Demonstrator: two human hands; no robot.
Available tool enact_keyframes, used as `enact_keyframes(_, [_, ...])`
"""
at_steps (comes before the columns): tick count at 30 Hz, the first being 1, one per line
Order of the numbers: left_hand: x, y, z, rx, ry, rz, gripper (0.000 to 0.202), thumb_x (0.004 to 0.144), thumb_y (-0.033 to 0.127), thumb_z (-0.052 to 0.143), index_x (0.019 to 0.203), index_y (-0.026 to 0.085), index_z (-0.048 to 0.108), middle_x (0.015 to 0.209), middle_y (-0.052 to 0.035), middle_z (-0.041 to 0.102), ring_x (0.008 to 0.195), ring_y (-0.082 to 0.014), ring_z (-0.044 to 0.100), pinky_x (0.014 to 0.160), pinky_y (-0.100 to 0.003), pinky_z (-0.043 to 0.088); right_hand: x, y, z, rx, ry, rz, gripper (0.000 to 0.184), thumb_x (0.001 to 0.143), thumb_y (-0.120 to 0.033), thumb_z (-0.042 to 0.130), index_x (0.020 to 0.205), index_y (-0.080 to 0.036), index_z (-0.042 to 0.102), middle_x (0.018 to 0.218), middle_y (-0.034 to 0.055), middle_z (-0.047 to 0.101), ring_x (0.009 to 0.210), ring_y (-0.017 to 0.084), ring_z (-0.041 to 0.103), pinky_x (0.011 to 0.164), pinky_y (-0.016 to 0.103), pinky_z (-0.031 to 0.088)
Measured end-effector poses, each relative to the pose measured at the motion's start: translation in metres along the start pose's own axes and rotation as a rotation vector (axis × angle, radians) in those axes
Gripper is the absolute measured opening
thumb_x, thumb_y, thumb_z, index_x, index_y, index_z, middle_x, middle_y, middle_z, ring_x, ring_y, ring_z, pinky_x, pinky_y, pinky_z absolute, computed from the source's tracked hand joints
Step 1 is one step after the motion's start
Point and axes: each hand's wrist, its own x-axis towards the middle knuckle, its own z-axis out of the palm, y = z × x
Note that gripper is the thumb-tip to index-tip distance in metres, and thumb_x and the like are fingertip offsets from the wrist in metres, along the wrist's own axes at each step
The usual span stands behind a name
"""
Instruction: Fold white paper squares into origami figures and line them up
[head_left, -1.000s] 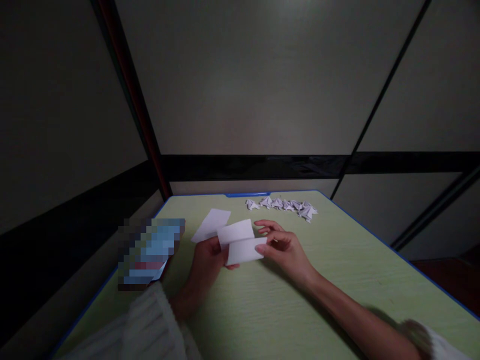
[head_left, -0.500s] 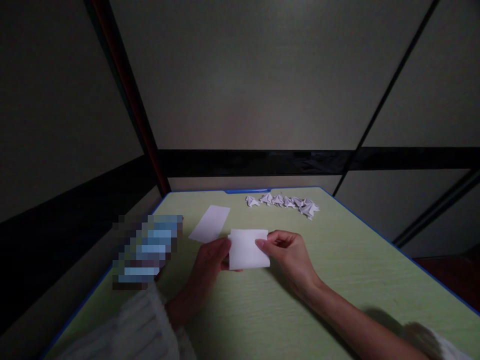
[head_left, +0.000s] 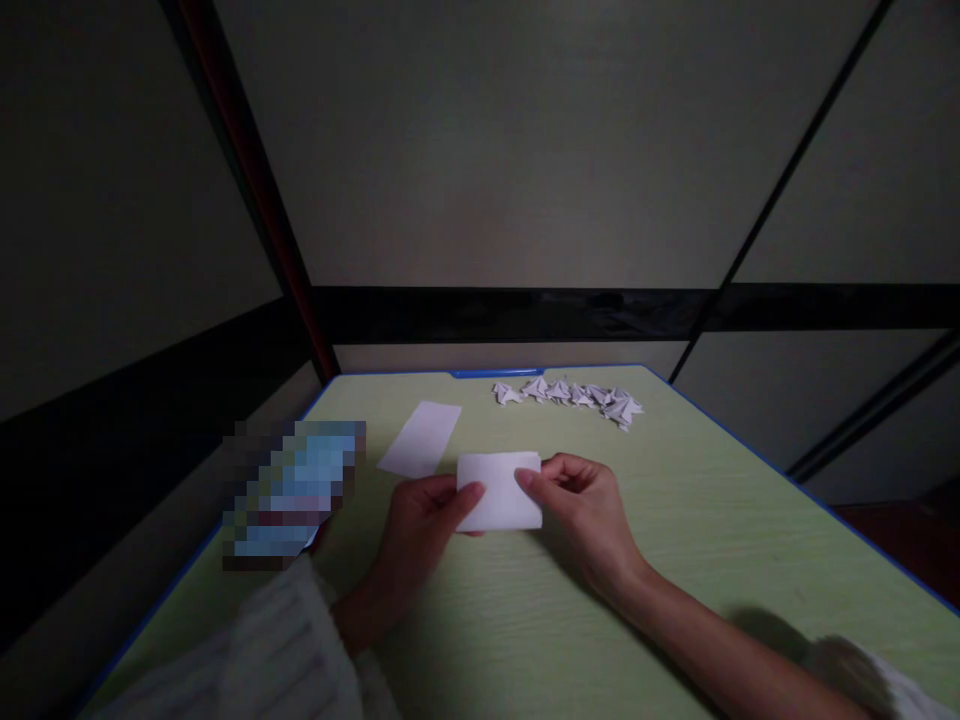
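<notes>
A folded piece of white paper (head_left: 498,495) is held between both hands above the tabletop, its broad face turned toward me. My left hand (head_left: 427,515) grips its left side, thumb on the front and fingers hidden behind. At the right side, my right hand (head_left: 581,495) pinches it with the thumb on the front near the upper corner and the fingers curled behind. Beyond my left hand lies a flat white sheet of paper (head_left: 421,438) on the table.
Several folded white paper figures (head_left: 577,394) stand in a row at the table's far right. A pixelated object (head_left: 292,495) lies at the left. The light green table (head_left: 720,540) has a blue rim, and panelled walls rise behind it.
My left thumb has slid further right onto the paper's face. The paper's edges now line up more evenly. The view has tilted down slightly.
</notes>
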Motion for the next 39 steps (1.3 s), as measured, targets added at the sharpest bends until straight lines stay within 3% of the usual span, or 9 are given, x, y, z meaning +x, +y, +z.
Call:
enact_keyframes(11, [0.0001, -0.0003, -0.0002, 0.005, 0.023, -0.027, 0.020, 0.057, 0.031, 0.060, 0.049, 0.013, 0.059, 0.043, 0.0030, 0.055, 0.047, -0.0109, 0.050, 0.045, -0.020, 0.040, -0.0008, 0.0010, 0.0001, -0.038, -0.001, -0.022, 0.023, 0.054, -0.025, 0.067, 0.047, -0.012, 0.050, 0.043, -0.0032, 0.052, 0.039, 0.004, 0.040, 0.038, 0.016, 0.028])
enact_keyframes(33, [-0.0003, 0.0005, -0.0011, 0.087, 0.044, -0.016, 0.027, 0.057, 0.035, 0.059, 0.042, 0.012, 0.054, 0.040, 0.0051, 0.046, 0.042, -0.0071, 0.037, 0.042, -0.019, 0.027, 0.0005, 0.0027, -0.0003, -0.083, -0.006, -0.049, 0.028, 0.056, -0.026, 0.066, 0.049, -0.013, 0.043, 0.042, -0.0050, 0.049, 0.038, 0.003, 0.039, 0.038, 0.016, 0.028])
enact_keyframes(39, [0.0031, -0.0040, -0.0036, 0.145, 0.017, -0.019, 0.027, 0.058, 0.034, 0.059, 0.044, 0.012, 0.053, 0.038, 0.0052, 0.045, 0.040, -0.0071, 0.038, 0.040, -0.019, 0.026, 0.0011, 0.0015, -0.0001, 0.021, -0.015, -0.087, 0.033, 0.055, -0.019, 0.066, 0.071, -0.019, 0.037, 0.043, -0.0088, 0.052, 0.037, 0.005, 0.041, 0.040, 0.017, 0.032])
